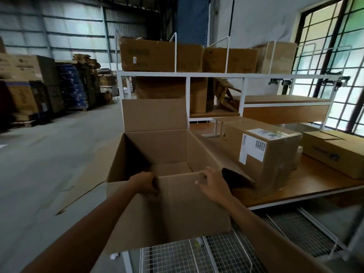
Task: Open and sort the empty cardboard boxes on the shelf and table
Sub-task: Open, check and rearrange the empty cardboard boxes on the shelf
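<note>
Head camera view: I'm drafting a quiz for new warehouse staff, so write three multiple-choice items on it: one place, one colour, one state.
1. The labelled box sits: A on the table; B on the top shelf; C on the floor.
2. The shelf frame is: A black; B white; C red.
3. The large box is: A taped shut; B flattened; C open.
A: it rests on the wooden tabletop. B: its bars are white. C: its far flap stands up.

A: Open box (157, 150)?
B: Far flap upright. Left hand (144, 182) and right hand (213, 184) grip its near rim.
A: To its right?
B: Labelled box (266, 152), just beside it, on the table (315, 182).
</note>
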